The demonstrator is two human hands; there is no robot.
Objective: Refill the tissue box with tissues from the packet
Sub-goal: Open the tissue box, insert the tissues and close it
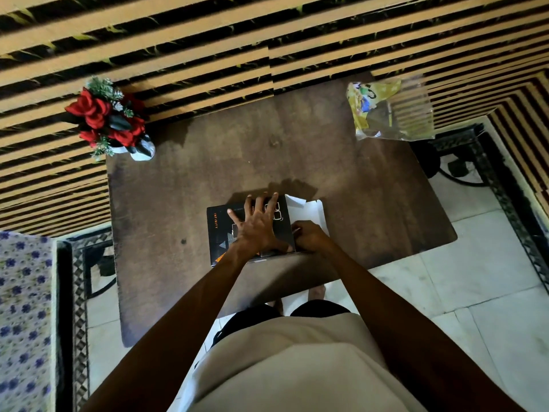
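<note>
The tissue box [219,233] lies flat at the near middle of the brown table [341,179]. It is black, with the word "INFINITY" in small orange letters running up its left edge, orange and grey triangle patterns toward its near left corner, and white outlined rounded shapes on its far right part; other small print there is too blurred to read. The right end of the box stands open, its white end flaps [309,208] folded outward to the right and far side.

The left hand [257,226] rests palm down on top of the box, fingers spread wide and pressing flat, the thumb reaching toward the near right corner. The right hand [310,236] is at the open right end, fingers curled in tight against the opening; whether it holds anything there cannot be told, since the fingertips are hidden.

At the far right corner of the table lies the packet [392,110], clear plastic with a yellow printed section whose lettering is not legible. It is well apart from the box. At the far left corner stands a vase of red flowers [108,120].
</note>
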